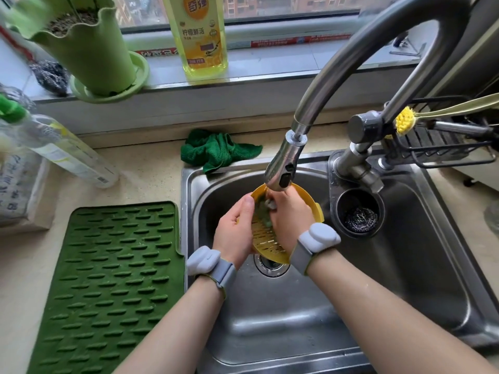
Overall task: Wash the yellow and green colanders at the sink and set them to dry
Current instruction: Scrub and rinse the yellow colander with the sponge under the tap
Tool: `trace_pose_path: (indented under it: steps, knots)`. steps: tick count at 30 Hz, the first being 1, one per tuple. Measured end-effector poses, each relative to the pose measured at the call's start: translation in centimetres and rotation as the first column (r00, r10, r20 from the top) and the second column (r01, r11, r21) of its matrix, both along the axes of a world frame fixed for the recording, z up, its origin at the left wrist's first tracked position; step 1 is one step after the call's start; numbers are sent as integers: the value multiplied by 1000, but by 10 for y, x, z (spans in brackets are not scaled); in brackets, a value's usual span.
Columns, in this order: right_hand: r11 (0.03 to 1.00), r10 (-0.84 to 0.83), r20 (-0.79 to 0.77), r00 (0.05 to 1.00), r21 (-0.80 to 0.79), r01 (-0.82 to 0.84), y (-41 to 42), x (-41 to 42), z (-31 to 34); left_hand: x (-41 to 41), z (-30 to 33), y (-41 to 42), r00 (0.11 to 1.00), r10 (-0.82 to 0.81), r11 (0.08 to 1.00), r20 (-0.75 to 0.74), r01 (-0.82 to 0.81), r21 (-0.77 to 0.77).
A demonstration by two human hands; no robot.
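A yellow colander (266, 240) with slotted holes is held tilted over the sink (297, 319), just under the faucet head (280, 168). My left hand (236, 228) grips its left rim, thumb over the edge. My right hand (290, 214) is inside the bowl, pressing a greenish scrubbing pad (266, 211) against its inner wall. The fingers of that hand are mostly hidden behind the pad and faucet. No green colander is visible.
A green ribbed drying mat (113, 287) lies left of the sink. A green cloth (216, 151) sits at the sink's back edge. Dish soap (201, 36), a green plant pot (89, 47), a steel-wool cup (360, 211) and a rack with a yellow brush (405, 121) surround it.
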State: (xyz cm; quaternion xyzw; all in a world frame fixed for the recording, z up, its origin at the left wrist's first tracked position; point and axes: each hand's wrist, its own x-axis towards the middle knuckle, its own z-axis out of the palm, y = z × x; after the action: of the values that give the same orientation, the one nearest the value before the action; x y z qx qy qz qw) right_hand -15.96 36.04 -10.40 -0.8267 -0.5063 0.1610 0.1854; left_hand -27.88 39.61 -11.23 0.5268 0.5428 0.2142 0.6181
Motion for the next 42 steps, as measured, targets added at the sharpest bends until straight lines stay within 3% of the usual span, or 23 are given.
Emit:
trace_pose_path:
  steps: [2,4,5,7,10,12,15,17,19,21,23,24,26,28,30,32,34,36,38,40,42]
  knots:
    - [993,113,-99,989,-24,-116,-10,-3,0,-1,-1,3,1000,-3,1000,-20,3,10]
    - [906,413,-243,878,18,-422,-20,-13,0,-4,-1,6,998,-3,1000,-65,2,-9]
    - [839,532,-220,818,10,-544,-21,-15,2,-4,0,6,997,-10,999,-75,7,-42]
    - [770,634,-43,773,-64,-635,-16,-4,-5,-5,2,5,996,-46,995,-72,39,-94]
    - [886,453,175,874,-200,-419,-17,13,-12,-4,1,5,999,-5,998,-53,2,-68]
    - [936,300,123,946,-227,-267,-22,4,-14,-3,-2,5,997,-2,1000,-77,4,14]
    - [901,370,-103,923,-202,-384,-18,-13,-7,-2,-1,6,997,33,998,-70,-28,63]
    - [944,279,-59,958,-166,-285,-10,-2,-9,-1,1,8,999,28,998,-38,-26,49]
    - [967,112,22,994,-233,-104,-11,7,-10,-1,-2,8,1000,7,999,-29,-6,54]
    - [915,254,-4,967,-322,-242,-14,-6,-4,-1,-5,4,1000,5,998,-25,-3,64]
    - [877,402,-35,915,-273,-396,-17,-19,1,-1,-6,-1,1000,12,998,-18,-11,58]
    - [899,380,-19,925,-227,-374,-15,-17,2,0,-6,-3,1000,13,999,3,-13,48]
    - [972,165,73,984,-181,-149,-11,-3,-1,2,-3,-2,999,21,1000,38,-21,22]
    - [965,83,97,992,-255,-55,-13,1,-3,3,-4,-1,1000,9,999,22,-9,33]
    - [938,215,-48,975,-269,-220,-14,-11,-2,2,-5,-3,1000,8,999,4,-8,39]
    - [929,337,-235,912,-73,-363,-15,-22,0,1,-4,-4,999,28,999,-19,-28,31]
    - [908,405,-212,889,-19,-418,-12,-16,1,0,0,-1,999,45,999,-25,-45,-5]
    - [896,424,-23,905,-133,-423,-11,-2,-2,0,4,2,999,41,997,-8,-42,-68]
    - [907,327,145,934,-327,-267,-14,7,-4,-1,5,-1,1000,20,999,-12,-21,-28]
    - [843,314,134,940,-495,-211,-17,4,-2,-2,0,-7,999,-8,998,-51,11,63]
    - [808,425,18,905,-460,-370,-20,-12,-5,-3,-6,-11,998,40,995,-51,-35,90]
